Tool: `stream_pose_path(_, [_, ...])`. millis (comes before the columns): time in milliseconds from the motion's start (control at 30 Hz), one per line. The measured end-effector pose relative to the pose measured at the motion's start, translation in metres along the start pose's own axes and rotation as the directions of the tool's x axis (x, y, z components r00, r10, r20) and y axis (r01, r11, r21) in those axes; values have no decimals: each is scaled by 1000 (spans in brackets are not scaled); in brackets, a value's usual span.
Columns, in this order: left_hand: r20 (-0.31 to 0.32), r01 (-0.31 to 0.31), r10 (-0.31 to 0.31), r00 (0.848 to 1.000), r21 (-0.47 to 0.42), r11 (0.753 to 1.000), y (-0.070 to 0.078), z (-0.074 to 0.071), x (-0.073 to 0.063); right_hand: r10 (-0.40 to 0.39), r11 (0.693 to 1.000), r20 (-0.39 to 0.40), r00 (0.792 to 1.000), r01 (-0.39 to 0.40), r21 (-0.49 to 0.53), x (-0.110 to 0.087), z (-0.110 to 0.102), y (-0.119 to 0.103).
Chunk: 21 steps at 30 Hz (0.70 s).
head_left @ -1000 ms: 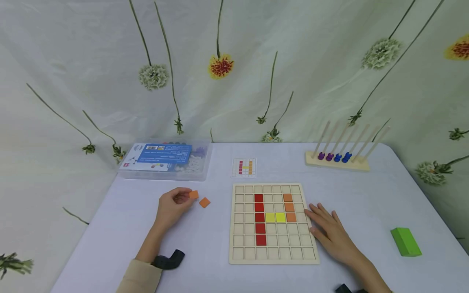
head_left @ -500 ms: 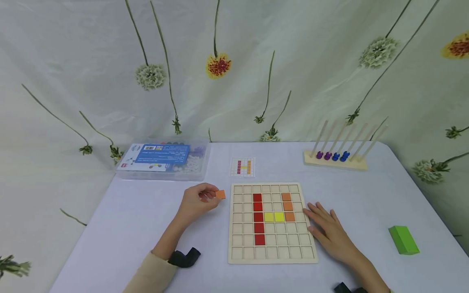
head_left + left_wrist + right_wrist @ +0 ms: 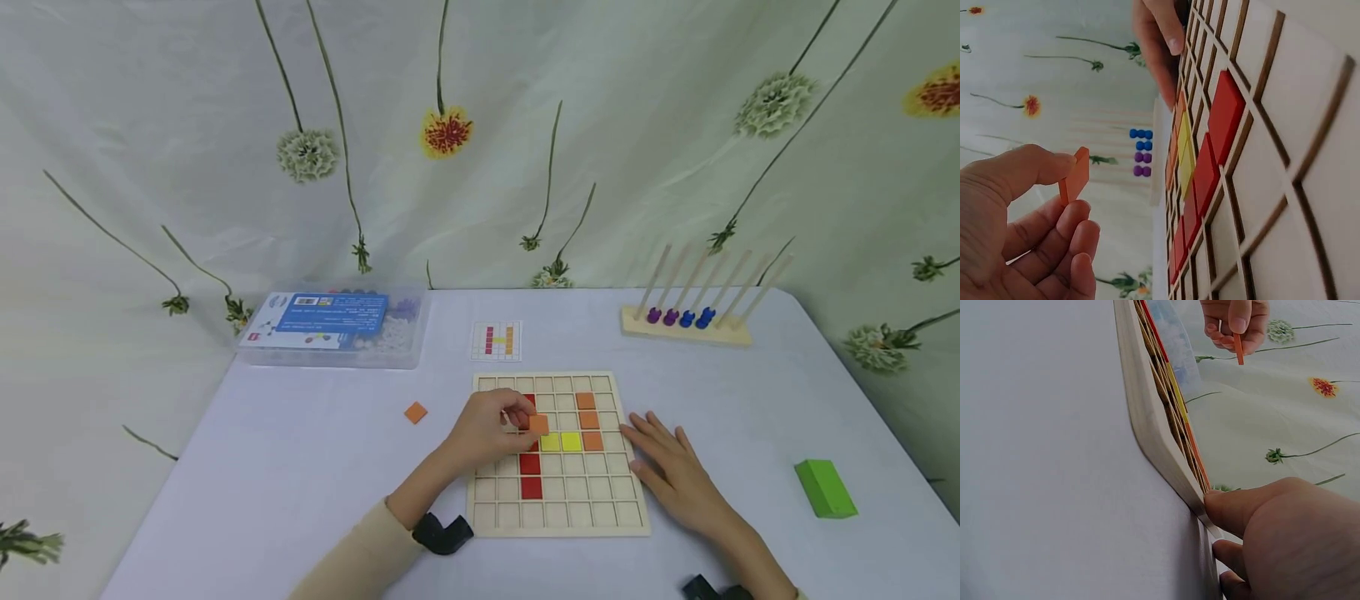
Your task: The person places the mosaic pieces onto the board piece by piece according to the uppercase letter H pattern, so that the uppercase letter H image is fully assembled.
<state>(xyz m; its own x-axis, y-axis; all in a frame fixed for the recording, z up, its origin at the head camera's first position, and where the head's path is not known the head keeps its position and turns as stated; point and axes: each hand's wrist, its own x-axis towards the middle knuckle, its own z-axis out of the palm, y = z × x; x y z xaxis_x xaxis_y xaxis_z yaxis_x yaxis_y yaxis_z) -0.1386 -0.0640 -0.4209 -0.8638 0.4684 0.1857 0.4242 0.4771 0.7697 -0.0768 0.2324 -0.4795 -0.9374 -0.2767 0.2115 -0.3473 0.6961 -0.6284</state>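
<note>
My left hand pinches an orange square tile between thumb and fingertips, raised above the wooden grid board. In the left wrist view the orange tile stands tilted, apart from the board. A column of red tiles, two yellow tiles in a row and three orange tiles in a column lie in the board's cells; my left hand covers part of the red column. My right hand rests with spread fingers at the board's right edge, its thumb touching the side.
One loose orange tile lies left of the board. Behind the board is a small pattern card. A clear plastic box stands back left, a peg rack with purple and blue beads back right, a green block far right.
My left hand has carried one orange tile rightward from beside the other loose one to above the board. My right hand has stayed at the board's edge.
</note>
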Motion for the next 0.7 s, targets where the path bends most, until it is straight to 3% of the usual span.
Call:
stream_pose_path(167, [53,-42,39,998,58,997,12,19,6,-10,1000,-10,1000,10,-3,0,0,-1])
stream_pose_path(367, [113,-6,-10,993,141,990,21,42,12,-17,1000,-21,1000,17,3,1,-1,-4])
stream_pose_path(533, [122,-32,1,993,253,967,24,59,14,-6,1000,-15,1000,6,7,1,-1,-4])
stream_pose_path(700, [125,-45,10,992,277,960,24,71,15,-5,1000,-11,1000,5,10,0,-1,-3])
